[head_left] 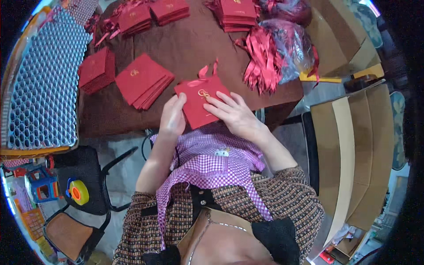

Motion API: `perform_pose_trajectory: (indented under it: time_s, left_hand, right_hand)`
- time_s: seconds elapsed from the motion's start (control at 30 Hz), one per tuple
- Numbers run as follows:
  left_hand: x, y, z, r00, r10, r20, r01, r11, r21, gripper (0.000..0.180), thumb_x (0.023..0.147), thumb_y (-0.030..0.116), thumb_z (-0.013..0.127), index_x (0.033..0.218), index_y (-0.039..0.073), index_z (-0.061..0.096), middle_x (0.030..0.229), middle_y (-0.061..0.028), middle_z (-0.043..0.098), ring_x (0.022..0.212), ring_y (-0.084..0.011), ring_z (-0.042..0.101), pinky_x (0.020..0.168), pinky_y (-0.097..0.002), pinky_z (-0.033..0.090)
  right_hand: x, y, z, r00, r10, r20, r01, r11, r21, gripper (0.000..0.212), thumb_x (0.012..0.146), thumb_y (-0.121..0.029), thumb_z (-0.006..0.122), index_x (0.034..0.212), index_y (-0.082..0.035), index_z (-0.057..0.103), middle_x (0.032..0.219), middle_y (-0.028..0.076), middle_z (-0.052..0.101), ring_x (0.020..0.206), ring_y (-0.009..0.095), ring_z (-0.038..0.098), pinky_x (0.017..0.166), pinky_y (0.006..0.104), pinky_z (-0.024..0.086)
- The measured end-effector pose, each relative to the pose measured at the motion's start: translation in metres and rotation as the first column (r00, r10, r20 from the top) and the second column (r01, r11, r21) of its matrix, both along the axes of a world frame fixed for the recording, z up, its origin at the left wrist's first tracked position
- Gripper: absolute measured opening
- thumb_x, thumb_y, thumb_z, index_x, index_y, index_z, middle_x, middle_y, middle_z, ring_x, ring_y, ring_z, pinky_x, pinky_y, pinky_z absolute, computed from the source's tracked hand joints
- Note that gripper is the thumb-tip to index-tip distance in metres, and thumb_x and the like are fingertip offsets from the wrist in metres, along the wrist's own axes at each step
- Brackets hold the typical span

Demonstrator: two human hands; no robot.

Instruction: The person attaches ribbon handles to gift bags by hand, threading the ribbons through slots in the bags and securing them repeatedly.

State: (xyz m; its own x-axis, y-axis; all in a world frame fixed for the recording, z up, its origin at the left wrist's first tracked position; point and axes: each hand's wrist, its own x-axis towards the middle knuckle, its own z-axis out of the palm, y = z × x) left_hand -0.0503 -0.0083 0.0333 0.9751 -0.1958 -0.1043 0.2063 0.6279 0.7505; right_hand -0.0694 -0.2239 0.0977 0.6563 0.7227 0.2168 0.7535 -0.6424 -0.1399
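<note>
Hands, both mine, meet at a flat red gift bag over the near edge of a table. My left hand pinches the bag's left side, thumb on its front face. My right hand lays slightly spread fingers across the front from the right; its thumb is hidden, so I cannot tell whether it grips. The bag's gold emblem faces up, and a red ribbon handle curls at its far edge.

Just left of the bag, on a brown tablecloth, lies a fanned stack of red bags; a second stack sits farther left. More red stacks line the far side. To the right, a bundle of loose red ribbons lies beside a clear plastic bag.

I wear a purple gingham apron. Cardboard boxes stand to my right; to my left, a yellow tape roll rests on a black chair.
</note>
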Motion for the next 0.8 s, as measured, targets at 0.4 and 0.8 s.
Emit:
perform_pose_trajectory:
  time_s: [0.4, 0.8]
  left_hand:
    - [0.008, -0.003, -0.029, 0.908, -0.091, 0.409, -0.335, 0.428, 0.839, 0.018, 0.088, 0.01, 0.056, 0.102, -0.001, 0.058, 0.085, -0.0052, 0.061, 0.072, -0.0085, 0.053, 0.067, -0.0237, 0.046]
    - [0.002, 0.006, -0.036, 0.938, -0.089, 0.335, -0.23, 0.564, 0.793, 0.02, 0.087, 0.004, 0.055, 0.107, 0.001, 0.057, 0.096, -0.0048, 0.061, 0.08, -0.0081, 0.056, 0.067, -0.022, 0.047]
  right_hand:
    - [0.182, 0.01, 0.063, 0.88, -0.306, 0.364, -0.027, 0.732, 0.681, 0.042, 0.076, 0.007, 0.055, 0.116, -0.006, 0.059, 0.118, 0.014, 0.06, 0.111, 0.032, 0.055, 0.094, 0.0368, 0.043]
    - [0.308, 0.0, -0.084, 0.992, -0.11, -0.067, 0.11, 0.994, -0.002, 0.059, 0.082, -0.035, 0.06, 0.133, -0.008, 0.046, 0.139, 0.015, 0.041, 0.129, 0.039, 0.036, 0.105, 0.0449, 0.032]
